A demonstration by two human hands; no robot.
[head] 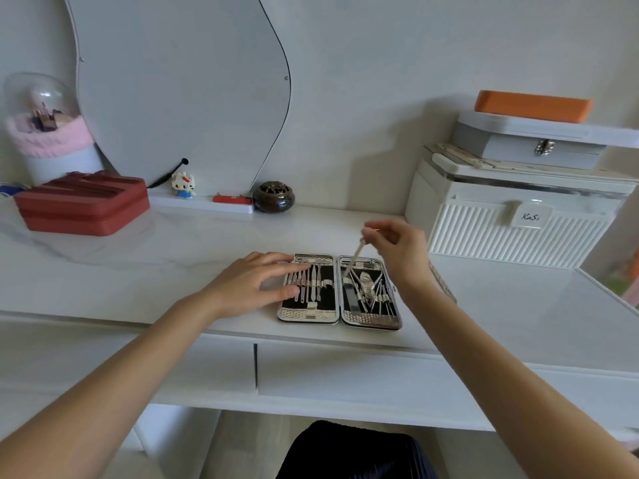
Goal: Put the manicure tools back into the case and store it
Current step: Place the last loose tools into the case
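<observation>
Two bare hands work over an open manicure case (339,318) that lies flat near the front edge of a white dressing table (173,257). Its two halves are spread side by side, each lined in black with rows of metal tools tucked under straps. The left hand (256,288) rests on the left half of the case, fingers straight and slightly spread, the fingertips lying over the upper ends of the tools there. The right hand (397,250) is raised above the right half and pinches the top end of a thin metal tool (353,259) between thumb and forefinger, the other fingers loosely curled. That tool slants down and to the left, its lower tip reaching the upper part of the right half, among the tools already seated there; whether the tip touches the lining cannot be told.

Behind the case, a curvy mirror (179,91) leans at the wall with a small toy figure (184,184) and a dark round pot (274,197) on its base. A red zip case (83,205) sits at the far left. To the right stands a white ribbed box (518,216) with a grey box (529,143) stacked on it, and an orange block (532,106) on top of that.
</observation>
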